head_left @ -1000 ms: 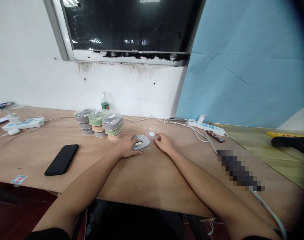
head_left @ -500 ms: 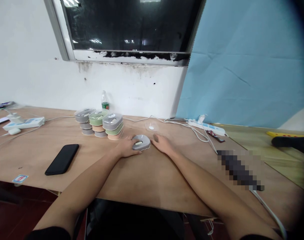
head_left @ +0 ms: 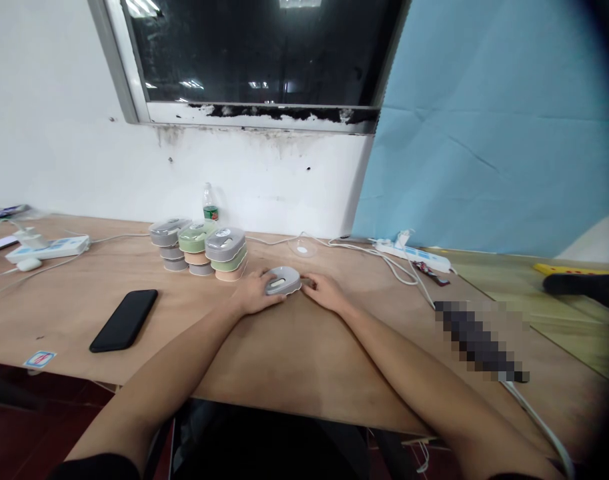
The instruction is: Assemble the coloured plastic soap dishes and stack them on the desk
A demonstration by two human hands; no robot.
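Note:
A grey oval lidded box (head_left: 287, 280) with a pale inset on top lies on the table in front of me. My left hand (head_left: 254, 291) is closed round its left end, thumb along the near side and fingers on the far side. At the box's right end is my right hand (head_left: 324, 291), its fingers curled in close to the edge. Whether those fingertips pinch the rim or something small is hidden. Behind and left stand stacks of similar boxes in grey (head_left: 225, 244), green (head_left: 197, 238) and peach.
A black phone (head_left: 125, 320) lies at left. Power strips (head_left: 51, 247) with white cables sit at both sides. Beyond the box is a clear round plastic piece (head_left: 302, 248). A bottle (head_left: 210, 202) stands by the wall. A blurred dark object (head_left: 479, 340) lies at right.
My right hand's fingers have curled inward and come closer to the box's right end. My left hand keeps its hold, and the box has barely shifted.

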